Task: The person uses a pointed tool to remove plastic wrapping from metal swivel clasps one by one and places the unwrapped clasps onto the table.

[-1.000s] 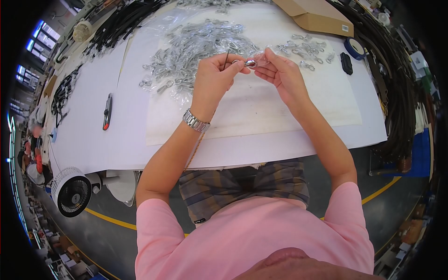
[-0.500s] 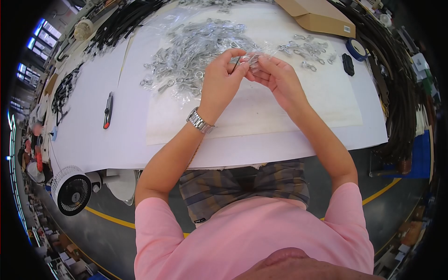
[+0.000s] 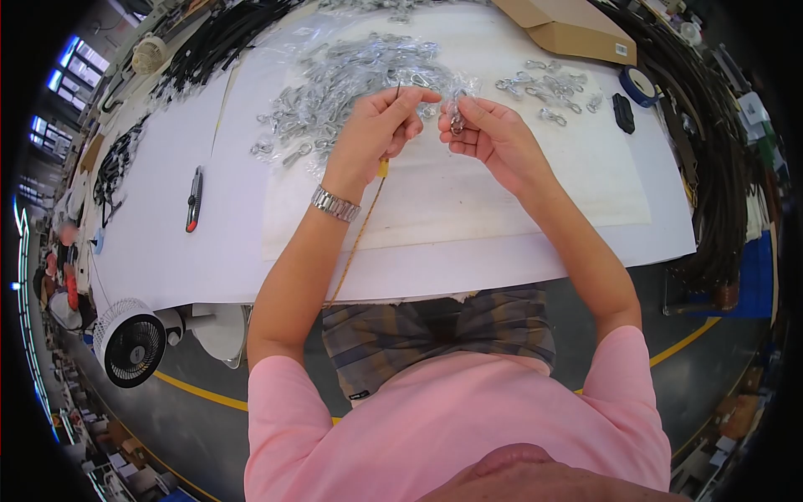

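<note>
Near the lower edge of a pile of bagged metal clips (image 3: 335,79), my left hand (image 3: 376,125) is closed around a thin dark-tipped tool (image 3: 384,167). The yellow end shows below the palm, with a patterned cord (image 3: 358,238) running down to the table edge. To its right, my right hand (image 3: 495,138) pinches a metal clip (image 3: 457,124) with clear plastic around it. The two hands are apart. A smaller group of bagged clips (image 3: 548,84) lies beyond my right hand.
A cutter knife (image 3: 194,199) lies at left on the white table (image 3: 242,259). A cardboard box (image 3: 577,33), blue tape roll (image 3: 638,86) and black object (image 3: 623,114) are at the upper right. Black straps (image 3: 217,46) lie upper left; a fan (image 3: 130,347) stands lower left.
My left hand has moved left, away from the clip and my right hand, and the tool's yellow end and cord have come into view. My right hand still holds the clip, now hanging more upright.
</note>
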A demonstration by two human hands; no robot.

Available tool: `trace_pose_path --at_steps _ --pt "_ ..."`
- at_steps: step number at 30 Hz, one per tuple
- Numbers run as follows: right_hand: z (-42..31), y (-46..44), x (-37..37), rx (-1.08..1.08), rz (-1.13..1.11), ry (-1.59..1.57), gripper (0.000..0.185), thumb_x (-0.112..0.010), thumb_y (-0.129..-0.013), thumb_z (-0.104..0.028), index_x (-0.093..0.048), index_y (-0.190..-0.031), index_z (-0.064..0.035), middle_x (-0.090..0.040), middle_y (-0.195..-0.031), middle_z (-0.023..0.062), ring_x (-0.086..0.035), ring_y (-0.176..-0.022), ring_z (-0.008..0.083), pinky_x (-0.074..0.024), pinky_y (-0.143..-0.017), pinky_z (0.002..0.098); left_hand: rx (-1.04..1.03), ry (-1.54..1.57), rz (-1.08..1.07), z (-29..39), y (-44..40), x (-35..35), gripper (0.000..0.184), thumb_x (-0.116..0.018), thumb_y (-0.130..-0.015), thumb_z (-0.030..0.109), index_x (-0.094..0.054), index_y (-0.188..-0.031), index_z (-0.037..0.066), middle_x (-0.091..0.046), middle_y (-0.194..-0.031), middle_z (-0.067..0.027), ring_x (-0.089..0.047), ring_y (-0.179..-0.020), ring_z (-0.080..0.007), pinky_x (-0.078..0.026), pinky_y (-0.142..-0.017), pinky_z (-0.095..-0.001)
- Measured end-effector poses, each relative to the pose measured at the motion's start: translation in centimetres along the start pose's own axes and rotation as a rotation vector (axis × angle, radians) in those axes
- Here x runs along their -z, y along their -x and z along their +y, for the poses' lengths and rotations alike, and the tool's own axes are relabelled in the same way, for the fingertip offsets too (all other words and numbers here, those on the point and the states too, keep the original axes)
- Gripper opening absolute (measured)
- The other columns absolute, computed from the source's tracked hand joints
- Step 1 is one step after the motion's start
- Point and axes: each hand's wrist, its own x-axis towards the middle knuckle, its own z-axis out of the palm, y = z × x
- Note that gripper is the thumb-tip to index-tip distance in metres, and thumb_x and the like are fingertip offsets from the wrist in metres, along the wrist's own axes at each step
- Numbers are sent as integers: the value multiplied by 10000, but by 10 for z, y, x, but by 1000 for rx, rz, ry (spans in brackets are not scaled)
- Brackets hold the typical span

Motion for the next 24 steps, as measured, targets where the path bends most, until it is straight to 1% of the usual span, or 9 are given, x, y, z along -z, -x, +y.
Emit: trace_pose_path --at_steps 2,5,11,14,15,17,18,21,24 --pt "4 -2 4 -68 -105 -12 291 -616 -1118 -309 -729 -1147 -42 -767 -999 35 -710 -848 109 -573 -749 257 4 2 -67 -3 0 -3 266 -659 -1090 286 -727 -1077 28 -659 -776 22 -370 -512 -2 -252 -461 -195" --pt "8 -1 2 -164 -114 -86 288 -609 -1124 -322 -695 -1143 -47 -733 -959 12 -640 -750 59 -514 -632 210 -12 -12 -82 -3 1 -7 223 -688 -1073 257 -717 -1040 39 -653 -785 33 -375 -518 -1 -241 -462 -204" --pt "5 -1 6 -255 -107 9 281 -615 -1121 -316 -699 -1161 -51 -740 -965 41 -627 -719 58 -507 -628 216 -13 -65 -57 -8 -1 -5 151 -738 -1021 190 -700 -1015 44 -645 -789 37 -376 -526 1 -235 -463 -211" --pt "-1 4 -7 -165 41 277 272 -616 -1118 -283 -699 -1208 -39 -753 -983 42 -639 -711 81 -522 -646 239 -52 -147 9 -13 -3 -6 138 -745 -1004 172 -693 -999 44 -629 -761 44 -385 -532 0 -239 -465 -213" --pt "0 8 -15 -76 74 457 269 -626 -1107 -282 -708 -1187 -38 -754 -963 57 -658 -725 103 -530 -656 262 -63 -181 35 -14 -3 -6 135 -747 -999 166 -691 -995 44 -622 -749 47 -388 -534 0 -241 -465 -213" --pt "3 14 -28 108 138 814 263 -647 -1084 -280 -724 -1144 -35 -755 -924 87 -697 -753 148 -546 -674 308 -70 -221 72 -12 -2 -8 121 -706 -995 157 -684 -953 46 -635 -698 33 -465 -547 -18 -318 -481 -213" --pt "4 14 -28 150 132 887 254 -650 -1076 -273 -719 -1136 -36 -752 -920 95 -699 -747 166 -546 -676 326 -74 -241 89 -12 -1 -10 122 -686 -993 152 -680 -931 47 -641 -673 26 -503 -553 -28 -357 -489 -213" --pt "13 13 -24 290 125 1076 224 -657 -1055 -250 -706 -1105 -37 -738 -892 114 -703 -727 218 -542 -681 376 -184 -357 158 -15 1 -21 103 -684 -1017 151 -693 -1003 49 -608 -694 25 -428 -532 -13 -271 -468 -213" --pt "22 11 -19 446 137 1204 201 -657 -1048 -231 -698 -1064 -34 -703 -821 116 -686 -698 238 -532 -671 397 -301 -440 175 -20 -1 -22 130 -637 -1044 152 -709 -1058 45 -620 -694 5 -453 -533 -21 -288 -469 -214"
